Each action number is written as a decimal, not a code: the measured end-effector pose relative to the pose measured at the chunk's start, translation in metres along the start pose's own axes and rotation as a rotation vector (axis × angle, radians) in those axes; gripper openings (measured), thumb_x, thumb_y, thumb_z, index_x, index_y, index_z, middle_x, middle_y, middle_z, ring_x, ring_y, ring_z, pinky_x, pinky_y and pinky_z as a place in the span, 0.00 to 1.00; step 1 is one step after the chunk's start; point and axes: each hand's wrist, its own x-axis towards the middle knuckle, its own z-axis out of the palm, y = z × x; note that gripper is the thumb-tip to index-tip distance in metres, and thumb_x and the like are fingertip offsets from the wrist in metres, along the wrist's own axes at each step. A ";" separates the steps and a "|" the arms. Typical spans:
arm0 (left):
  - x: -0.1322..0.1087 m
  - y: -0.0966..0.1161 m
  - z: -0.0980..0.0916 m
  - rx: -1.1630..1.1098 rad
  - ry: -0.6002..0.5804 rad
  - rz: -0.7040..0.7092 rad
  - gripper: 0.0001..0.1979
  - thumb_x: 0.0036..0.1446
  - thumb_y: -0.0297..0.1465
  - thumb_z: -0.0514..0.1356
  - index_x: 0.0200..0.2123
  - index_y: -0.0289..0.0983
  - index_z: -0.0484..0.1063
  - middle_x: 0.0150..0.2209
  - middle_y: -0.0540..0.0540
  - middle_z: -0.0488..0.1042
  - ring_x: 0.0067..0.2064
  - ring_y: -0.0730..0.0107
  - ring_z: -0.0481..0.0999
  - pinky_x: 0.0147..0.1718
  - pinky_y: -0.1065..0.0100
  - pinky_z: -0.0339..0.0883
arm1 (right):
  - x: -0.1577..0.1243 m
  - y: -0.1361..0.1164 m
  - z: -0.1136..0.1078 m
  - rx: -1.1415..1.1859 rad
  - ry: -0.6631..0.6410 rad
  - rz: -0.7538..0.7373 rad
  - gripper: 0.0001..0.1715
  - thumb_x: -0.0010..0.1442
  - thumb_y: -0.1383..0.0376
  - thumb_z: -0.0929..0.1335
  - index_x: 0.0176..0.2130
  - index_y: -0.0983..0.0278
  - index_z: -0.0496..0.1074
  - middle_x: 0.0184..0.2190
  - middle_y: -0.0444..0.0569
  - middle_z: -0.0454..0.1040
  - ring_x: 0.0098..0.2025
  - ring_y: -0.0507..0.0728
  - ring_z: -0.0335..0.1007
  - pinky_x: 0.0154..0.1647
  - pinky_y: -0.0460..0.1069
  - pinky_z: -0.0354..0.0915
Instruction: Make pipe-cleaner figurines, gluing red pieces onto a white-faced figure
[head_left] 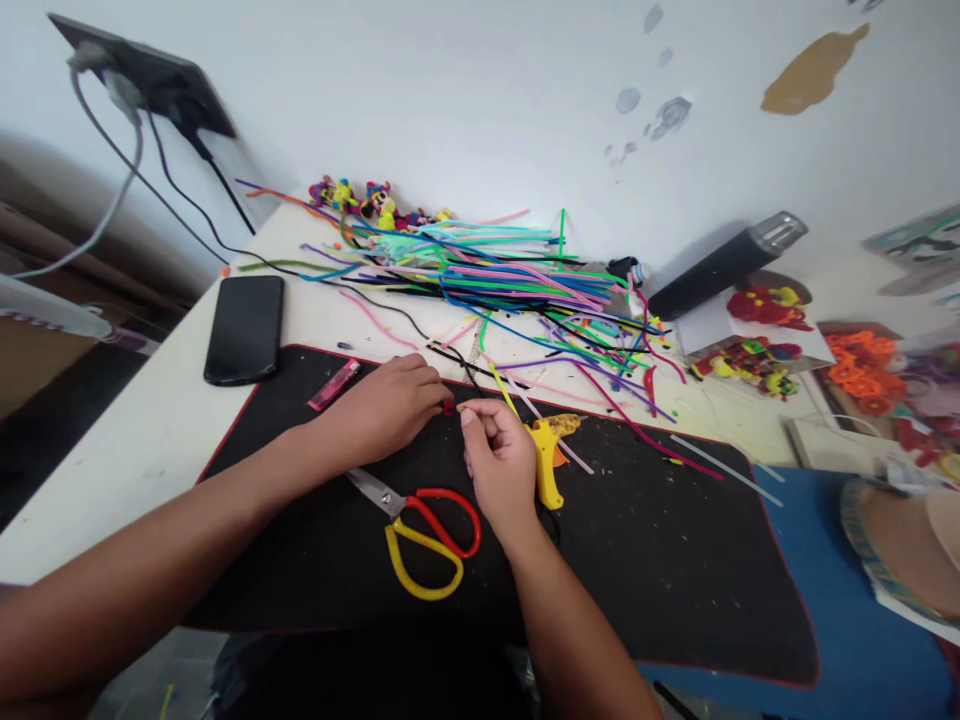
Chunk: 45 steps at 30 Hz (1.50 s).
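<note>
My left hand (401, 405) is closed above the black mat, with a small red piece (448, 407) at its fingertips that looks like bent pipe cleaner. Close beside it, my right hand (501, 455) makes a pinch with thumb and index finger; the tiny bit between them is too small to name. Below my hands lie scissors (388, 502) with one red and one yellow handle, their blades partly under my left forearm. A yellow glue gun (550, 460) rests just right of my right hand. A pink lighter-like object (334, 385) lies beside my left wrist.
Many coloured pipe cleaners (517, 275) are heaped along the wall. A black phone (244, 330) lies at left on the white table (112, 440). A dark flask (724, 262) leans at the back right, near small figures (750, 368). Glue sticks (726, 470) lie by the mat's right edge.
</note>
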 end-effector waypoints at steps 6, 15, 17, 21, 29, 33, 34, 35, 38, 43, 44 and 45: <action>0.015 -0.004 0.004 0.102 -0.101 0.048 0.07 0.68 0.26 0.61 0.41 0.34 0.81 0.39 0.39 0.81 0.45 0.52 0.75 0.47 0.55 0.67 | 0.000 -0.002 -0.001 0.000 0.004 -0.020 0.13 0.69 0.54 0.70 0.42 0.61 0.78 0.21 0.36 0.59 0.21 0.50 0.55 0.20 0.46 0.53; 0.024 0.003 0.006 0.108 -0.112 -0.004 0.09 0.68 0.25 0.60 0.35 0.35 0.79 0.33 0.40 0.79 0.40 0.53 0.75 0.41 0.58 0.65 | -0.001 -0.004 -0.003 -0.010 -0.012 -0.023 0.14 0.69 0.54 0.69 0.42 0.61 0.78 0.21 0.37 0.60 0.21 0.51 0.55 0.19 0.45 0.52; 0.022 0.005 0.006 0.109 -0.116 -0.038 0.08 0.68 0.26 0.61 0.35 0.34 0.79 0.34 0.40 0.80 0.40 0.53 0.76 0.42 0.58 0.65 | -0.001 -0.004 -0.003 -0.008 -0.016 -0.024 0.13 0.70 0.54 0.69 0.43 0.61 0.78 0.21 0.37 0.59 0.21 0.50 0.55 0.19 0.45 0.52; 0.020 0.007 0.004 0.096 -0.122 -0.101 0.07 0.68 0.28 0.63 0.37 0.34 0.80 0.36 0.39 0.81 0.43 0.52 0.76 0.43 0.57 0.64 | -0.001 -0.002 -0.003 -0.003 -0.017 -0.026 0.13 0.70 0.55 0.69 0.43 0.61 0.78 0.21 0.37 0.60 0.21 0.50 0.55 0.19 0.45 0.53; 0.019 0.002 0.000 0.065 -0.155 -0.091 0.09 0.69 0.30 0.62 0.38 0.35 0.82 0.37 0.40 0.82 0.45 0.52 0.77 0.44 0.57 0.64 | 0.000 0.000 -0.004 -0.060 0.007 -0.011 0.15 0.70 0.54 0.69 0.42 0.61 0.78 0.20 0.37 0.61 0.21 0.51 0.57 0.20 0.45 0.54; 0.020 0.000 0.001 0.059 -0.152 -0.059 0.10 0.69 0.28 0.61 0.36 0.36 0.82 0.36 0.41 0.83 0.44 0.53 0.77 0.44 0.57 0.63 | -0.008 0.002 -0.008 -0.183 0.001 -0.056 0.13 0.71 0.56 0.68 0.42 0.61 0.78 0.22 0.38 0.64 0.22 0.51 0.59 0.22 0.46 0.56; 0.020 -0.001 0.001 0.057 -0.149 -0.053 0.10 0.68 0.28 0.61 0.35 0.36 0.81 0.36 0.41 0.83 0.43 0.53 0.77 0.43 0.57 0.63 | -0.009 0.002 -0.009 -0.226 -0.014 -0.079 0.12 0.71 0.57 0.68 0.42 0.62 0.78 0.23 0.39 0.66 0.23 0.51 0.60 0.23 0.46 0.57; 0.020 -0.001 0.002 0.053 -0.143 -0.049 0.09 0.68 0.28 0.62 0.35 0.36 0.81 0.36 0.41 0.83 0.43 0.52 0.77 0.43 0.57 0.63 | -0.011 0.002 -0.010 -0.271 -0.032 -0.105 0.12 0.71 0.58 0.68 0.43 0.62 0.78 0.23 0.40 0.68 0.24 0.52 0.62 0.25 0.46 0.58; 0.020 -0.003 0.005 0.033 -0.105 -0.047 0.08 0.65 0.28 0.63 0.34 0.36 0.81 0.34 0.41 0.82 0.43 0.52 0.76 0.42 0.57 0.62 | -0.014 -0.001 -0.013 -0.391 -0.092 -0.175 0.10 0.71 0.61 0.67 0.43 0.61 0.78 0.26 0.42 0.72 0.26 0.53 0.66 0.28 0.47 0.61; 0.019 -0.005 0.008 0.050 -0.106 -0.034 0.08 0.66 0.28 0.62 0.34 0.37 0.81 0.35 0.41 0.82 0.44 0.52 0.76 0.44 0.58 0.63 | -0.012 -0.007 -0.014 -0.498 -0.117 -0.259 0.10 0.71 0.64 0.66 0.43 0.60 0.79 0.31 0.45 0.77 0.30 0.55 0.73 0.34 0.48 0.66; 0.019 -0.005 0.008 0.050 -0.113 -0.035 0.08 0.66 0.28 0.62 0.34 0.37 0.81 0.35 0.41 0.82 0.44 0.53 0.76 0.44 0.58 0.63 | -0.012 -0.007 -0.014 -0.508 -0.117 -0.270 0.10 0.71 0.65 0.66 0.43 0.61 0.79 0.32 0.46 0.78 0.31 0.55 0.73 0.34 0.48 0.66; 0.019 -0.005 0.007 0.045 -0.115 -0.038 0.08 0.66 0.27 0.62 0.34 0.37 0.81 0.35 0.41 0.82 0.44 0.53 0.76 0.44 0.58 0.63 | -0.012 -0.007 -0.014 -0.516 -0.120 -0.281 0.10 0.71 0.65 0.66 0.43 0.61 0.79 0.33 0.47 0.79 0.32 0.55 0.74 0.35 0.48 0.67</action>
